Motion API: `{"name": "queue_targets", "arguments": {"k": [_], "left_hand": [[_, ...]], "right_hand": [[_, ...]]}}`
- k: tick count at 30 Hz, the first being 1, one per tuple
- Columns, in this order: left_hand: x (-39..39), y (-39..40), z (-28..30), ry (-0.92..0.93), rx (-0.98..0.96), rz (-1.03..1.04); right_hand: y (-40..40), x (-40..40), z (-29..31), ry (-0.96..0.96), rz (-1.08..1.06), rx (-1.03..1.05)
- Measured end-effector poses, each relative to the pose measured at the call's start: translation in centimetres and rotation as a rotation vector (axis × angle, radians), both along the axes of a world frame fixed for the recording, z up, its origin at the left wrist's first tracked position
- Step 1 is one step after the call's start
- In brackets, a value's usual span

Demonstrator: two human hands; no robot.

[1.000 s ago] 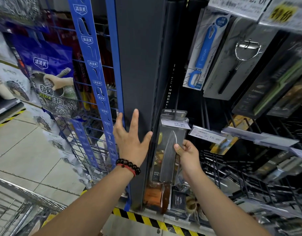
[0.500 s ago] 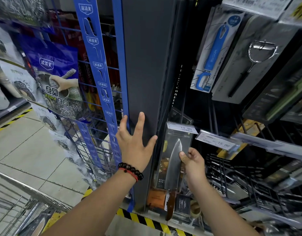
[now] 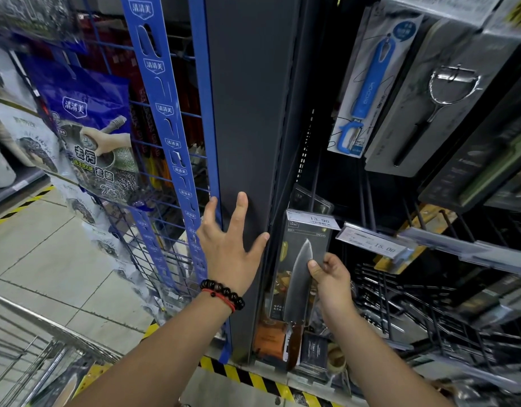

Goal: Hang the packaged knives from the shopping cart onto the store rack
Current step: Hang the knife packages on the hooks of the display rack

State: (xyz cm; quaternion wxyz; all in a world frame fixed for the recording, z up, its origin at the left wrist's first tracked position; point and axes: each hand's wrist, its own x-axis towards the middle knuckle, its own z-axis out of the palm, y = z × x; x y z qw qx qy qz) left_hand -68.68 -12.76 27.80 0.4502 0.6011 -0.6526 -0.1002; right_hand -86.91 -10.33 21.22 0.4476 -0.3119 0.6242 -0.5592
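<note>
Knife pack (image 3: 301,277) pinched in my right hand (image 3: 331,282); left hand (image 3: 228,248) flat, fingers spread, on panel (image 3: 241,113). I'd keep it level onto the hook.

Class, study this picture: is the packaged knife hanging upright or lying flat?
Upright: the packaged knife stands vertical, blade tip up and handle down, gripped at its edge by the right hand. Whether its top sits on a hook cannot be told.

One packaged knife (image 3: 300,277), two peelers (image 3: 368,92), two price tags (image 3: 312,220).

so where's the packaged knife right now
In the head view, low and right of centre: the packaged knife sits under the 13.90 price tag, pinched by the right hand, beside the dark upright panel.
</note>
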Motion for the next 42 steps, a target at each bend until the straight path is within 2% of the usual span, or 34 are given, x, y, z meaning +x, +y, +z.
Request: {"name": "queue_targets", "arguments": {"k": [11, 21, 25, 29, 32, 36, 40, 42], "left_hand": [[0.1, 0.0, 0.0, -0.028, -0.007, 0.025], [0.1, 0.0, -0.1, -0.036, -0.015, 0.024], [0.2, -0.1, -0.1, -0.045, -0.020, 0.026], [0.2, -0.2, -0.1, -0.049, -0.017, 0.028], [0.3, -0.1, -0.2, -0.054, -0.016, 0.020], [0.3, 0.0, -0.1, -0.038, -0.018, -0.013], [0.7, 1.3, -0.7, 0.202, 0.034, -0.083], [1.0, 2.1, -1.8, 0.206, 0.111, -0.089]], "right_hand": [[-0.6, -0.1, 0.2, 0.030, 0.001, 0.004], [-3.5, -0.1, 0.3, 0.019, -0.108, -0.013], [-5.8, -0.7, 0.3, 0.087, -0.096, 0.061], [-7.5, -1.6, -0.1, 0.155, -0.019, 0.218], [-7.7, -2.3, 0.2, 0.233, 0.091, 0.212], [-5.7, -2.8, -0.4, 0.259, 0.053, 0.227], [-2.3, -3.0, -1.8, 0.454, 0.043, 0.245], [-0.5, -2.4, -1.3, 0.575, 0.087, 0.222]]}}
